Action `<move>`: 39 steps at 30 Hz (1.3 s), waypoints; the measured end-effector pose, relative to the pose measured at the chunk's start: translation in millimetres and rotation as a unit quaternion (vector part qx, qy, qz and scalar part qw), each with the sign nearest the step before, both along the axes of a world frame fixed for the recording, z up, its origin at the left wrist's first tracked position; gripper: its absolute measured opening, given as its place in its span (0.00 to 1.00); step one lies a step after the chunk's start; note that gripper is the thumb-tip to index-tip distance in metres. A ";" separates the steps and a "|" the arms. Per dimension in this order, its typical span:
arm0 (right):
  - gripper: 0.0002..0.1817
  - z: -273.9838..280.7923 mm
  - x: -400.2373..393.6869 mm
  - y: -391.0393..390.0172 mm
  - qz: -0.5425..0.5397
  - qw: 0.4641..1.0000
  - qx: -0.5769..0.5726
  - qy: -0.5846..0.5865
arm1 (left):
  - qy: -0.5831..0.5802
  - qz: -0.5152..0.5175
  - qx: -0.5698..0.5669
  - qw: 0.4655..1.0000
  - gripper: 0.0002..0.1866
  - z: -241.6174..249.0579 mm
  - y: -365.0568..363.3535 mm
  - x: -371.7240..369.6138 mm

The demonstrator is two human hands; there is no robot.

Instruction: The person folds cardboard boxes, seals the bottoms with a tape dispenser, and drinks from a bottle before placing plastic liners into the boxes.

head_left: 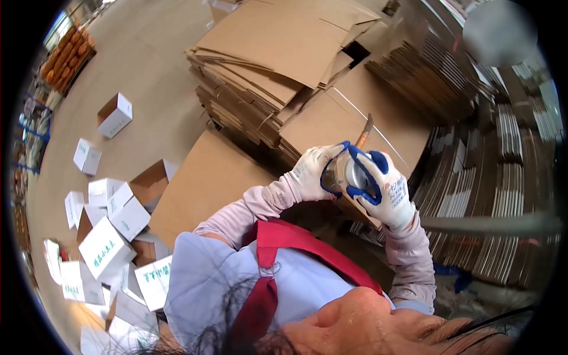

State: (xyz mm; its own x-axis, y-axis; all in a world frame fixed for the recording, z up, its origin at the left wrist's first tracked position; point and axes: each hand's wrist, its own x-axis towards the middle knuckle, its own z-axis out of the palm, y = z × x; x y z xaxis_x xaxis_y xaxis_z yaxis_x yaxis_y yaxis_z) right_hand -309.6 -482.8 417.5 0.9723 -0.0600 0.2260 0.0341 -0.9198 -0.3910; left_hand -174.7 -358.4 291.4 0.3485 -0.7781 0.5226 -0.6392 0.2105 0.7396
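Note:
Both my hands, in white gloves with blue palms, are together over the cardboard in front of my chest. My left hand (318,171) is wrapped round the left side of what looks like a roll of clear packing tape (357,174). My right hand (387,188) curls over the roll's right side, its fingers and thumb around the pale inner ring. Just beyond my fingertips, a knife (364,131) with an orange handle and a curved dark blade lies on a cardboard sheet (319,125). Part of its handle is hidden by my fingers.
A tall stack of flat cardboard (284,41) stands ahead, with another bundle (426,77) to its right. Folded cartons (503,177) fill the right side. White boxes (107,250) are heaped on the floor at left. Orange sacks (66,58) sit on a far pallet.

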 end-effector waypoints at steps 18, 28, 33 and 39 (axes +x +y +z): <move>0.30 -15.1 391.6 -158.3 0.082 0.982 -0.049 -0.165 | 0.081 0.365 0.255 0.891 0.41 -68.1 59.6 29.7; 0.35 -56.0 523.2 -175.7 -0.066 0.972 -0.225 0.002 | 0.497 0.507 0.470 0.525 0.41 -228.2 245.1 -250.1; 0.34 -33.5 489.0 -184.3 -0.121 0.963 -0.237 -0.051 | 0.620 0.599 0.283 0.420 0.40 -339.7 294.3 -326.4; 0.23 -64.8 328.2 -101.5 -0.010 0.939 -0.250 -0.235 | 0.602 0.651 0.268 0.377 0.30 -398.0 375.8 -327.1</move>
